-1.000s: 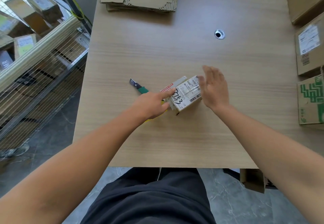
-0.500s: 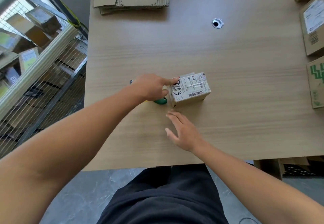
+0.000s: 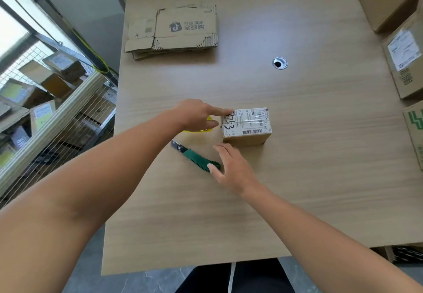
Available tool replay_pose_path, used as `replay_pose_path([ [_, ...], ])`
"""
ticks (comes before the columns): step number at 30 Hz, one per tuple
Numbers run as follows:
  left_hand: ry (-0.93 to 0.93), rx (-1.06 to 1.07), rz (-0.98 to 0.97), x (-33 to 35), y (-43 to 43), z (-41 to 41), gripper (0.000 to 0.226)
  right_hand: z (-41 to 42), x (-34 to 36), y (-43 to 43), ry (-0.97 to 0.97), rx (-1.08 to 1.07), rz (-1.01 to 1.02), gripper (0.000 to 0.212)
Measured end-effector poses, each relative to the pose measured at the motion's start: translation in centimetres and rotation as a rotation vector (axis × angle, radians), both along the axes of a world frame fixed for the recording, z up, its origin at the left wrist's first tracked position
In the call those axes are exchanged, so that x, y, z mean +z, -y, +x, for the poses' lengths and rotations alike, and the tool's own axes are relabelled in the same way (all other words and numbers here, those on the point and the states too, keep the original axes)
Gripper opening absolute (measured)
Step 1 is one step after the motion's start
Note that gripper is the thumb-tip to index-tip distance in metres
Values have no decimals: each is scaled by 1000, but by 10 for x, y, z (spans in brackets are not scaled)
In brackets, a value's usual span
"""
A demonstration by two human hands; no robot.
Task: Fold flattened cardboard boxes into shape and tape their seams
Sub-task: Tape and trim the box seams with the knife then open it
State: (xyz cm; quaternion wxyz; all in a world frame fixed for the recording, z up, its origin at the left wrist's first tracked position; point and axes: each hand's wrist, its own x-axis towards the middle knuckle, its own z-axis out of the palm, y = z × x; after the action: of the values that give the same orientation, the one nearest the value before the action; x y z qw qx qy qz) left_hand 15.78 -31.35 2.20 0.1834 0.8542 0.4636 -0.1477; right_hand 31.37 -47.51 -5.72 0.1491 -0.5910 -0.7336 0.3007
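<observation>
- Item nearest me: right hand point(image 3: 231, 168), low over the table point(image 3: 320, 201). Fingers straight and loosely spread, gripping nothing. Thumb tip touches the butt of the utility knife point(image 3: 198, 158).
- Utility knife lies flat, green handle toward my right hand, blade end pointing away to the left. It is near the box but not touching it.
- Left hand point(image 3: 194, 115): forefinger straight, tip on the left top edge of the small box point(image 3: 248, 124). A second finger is straight just beside the box's left end. A yellow object point(image 3: 197, 130) shows under the palm. Whether my remaining fingers hold it, I cannot tell.
- Small box stands mid-table, just beyond my right fingertips, folded up and closed. Long axis runs left to right, roughly parallel to the near table edge. Labelled face is up, with handwritten figures at the left end. A glossy strip runs lengthwise along the top, which I judge to be tape over the top seam. Underside not visible.
- Progress, as a judgement: this box is formed and its top appears sealed. With my thumb at the knife, severing the tape looks like the step in hand.
- Beyond: a cable hole point(image 3: 279, 63), then the flattened cardboard point(image 3: 180, 30) stacked at the far left, not yet folded, so most of the work remains.
- Closed cartons point(image 3: 407, 61) line the right edge. A wire shelf point(image 3: 57, 118) stands to the left.
</observation>
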Motion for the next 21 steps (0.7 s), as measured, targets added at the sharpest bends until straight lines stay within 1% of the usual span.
replay_pose_path([
  [2,15,-7,-3,-2,-1,0,54,-14,-1,-6,94,28,-63,68],
  [3,20,-7,0,-3,-1,0,54,-22,-2,-8,175,55,-93,66],
  [5,28,-2,8,-5,-1,-2,54,-32,-5,-9,310,105,-92,53],
  [7,26,-7,14,-6,-3,-4,54,-27,-7,-6,341,124,-72,38],
  [8,34,-12,11,-6,-3,-4,55,-19,-6,-1,351,129,-69,34],
  [10,43,-15,27,-8,0,0,55,-3,-6,16,401,131,-64,39],
  [12,58,-2,16,-9,5,4,54,8,-2,28,458,139,-145,50],
  [13,72,12,0,-9,8,4,54,13,2,30,435,119,-233,50],
  [14,82,25,-6,-10,13,4,53,19,7,29,376,73,-324,44],
  [15,87,39,-11,-11,19,4,53,29,12,30,294,16,-401,34],
  [16,94,53,-21,-11,24,3,52,44,17,34,179,-58,-433,28],
  [19,127,96,-34,-15,39,4,52,83,51,60,-207,-346,-342,37],
  [20,140,111,-33,-17,44,6,52,85,62,64,-321,-433,-269,39],
  [21,156,125,-29,-17,47,7,52,80,73,60,-419,-481,-191,37],
])
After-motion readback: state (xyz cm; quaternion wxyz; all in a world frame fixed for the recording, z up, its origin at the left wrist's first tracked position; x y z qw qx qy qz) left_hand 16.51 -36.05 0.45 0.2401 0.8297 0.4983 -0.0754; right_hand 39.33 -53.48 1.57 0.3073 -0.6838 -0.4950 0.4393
